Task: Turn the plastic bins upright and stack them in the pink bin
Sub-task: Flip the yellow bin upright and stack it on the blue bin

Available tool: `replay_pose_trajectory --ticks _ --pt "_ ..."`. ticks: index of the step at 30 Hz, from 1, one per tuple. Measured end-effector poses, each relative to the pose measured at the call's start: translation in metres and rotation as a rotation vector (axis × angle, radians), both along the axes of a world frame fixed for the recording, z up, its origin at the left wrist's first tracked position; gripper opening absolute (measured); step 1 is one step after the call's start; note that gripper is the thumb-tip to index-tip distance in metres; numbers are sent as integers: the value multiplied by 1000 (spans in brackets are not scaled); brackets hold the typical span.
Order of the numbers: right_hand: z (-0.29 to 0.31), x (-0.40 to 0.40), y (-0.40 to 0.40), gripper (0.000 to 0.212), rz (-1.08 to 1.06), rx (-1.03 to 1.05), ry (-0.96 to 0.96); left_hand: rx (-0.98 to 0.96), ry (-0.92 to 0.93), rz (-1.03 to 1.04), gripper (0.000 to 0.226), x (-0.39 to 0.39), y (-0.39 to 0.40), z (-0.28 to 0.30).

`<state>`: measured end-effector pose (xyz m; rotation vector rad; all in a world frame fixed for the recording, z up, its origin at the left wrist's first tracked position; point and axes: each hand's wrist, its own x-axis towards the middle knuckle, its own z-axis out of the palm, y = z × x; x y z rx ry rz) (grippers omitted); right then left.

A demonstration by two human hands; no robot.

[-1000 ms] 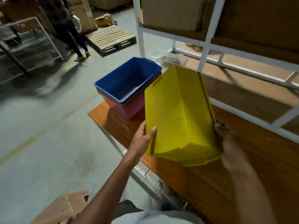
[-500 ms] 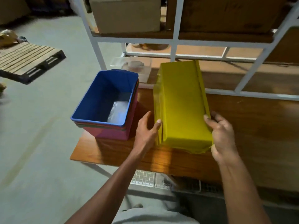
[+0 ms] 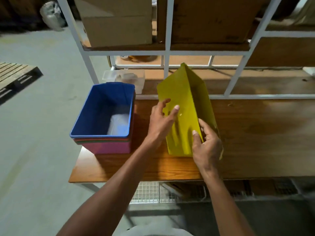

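Note:
A yellow bin (image 3: 185, 92) is tipped on edge over the wooden shelf (image 3: 255, 133), one corner ridge pointing up and its opening hidden. My right hand (image 3: 205, 147) grips its near end, thumb on the left face and fingers around the right face. My left hand (image 3: 162, 121) lies flat on the left face with fingers spread. To the left stands the upright stack: a blue bin (image 3: 102, 108) on top, thin rims of other bins beneath it, all nested in the pink bin (image 3: 112, 147).
A white metal rack frame (image 3: 167, 65) rises right behind the bins, with cardboard boxes (image 3: 117, 23) on the shelf above. A clear plastic container (image 3: 126, 77) sits behind the blue bin. A wooden pallet (image 3: 15, 75) lies on the concrete floor at left.
The yellow bin has rolled from bottom-up toward its right side. My left hand slid from its left edge onto the face, and my right hand shifted nearer the near end.

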<state>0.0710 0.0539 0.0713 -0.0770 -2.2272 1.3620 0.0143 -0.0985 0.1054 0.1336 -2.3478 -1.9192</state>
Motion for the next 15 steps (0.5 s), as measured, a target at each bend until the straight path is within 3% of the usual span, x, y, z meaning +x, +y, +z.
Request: replay_pose_trajectory --ticks 3,6,10,15 --pt "-6 0 12 40 23 68 79 11 43 10 68 -17 -16 18" --pt "-13 2 30 40 54 131 123 166 19 22 75 -33 -30 31" --pt "-19 7 62 43 104 119 142 315 26 78 57 -41 -45 31" --pt "-20 6 94 40 109 223 103 353 -108 -107 65 -55 -56 34"
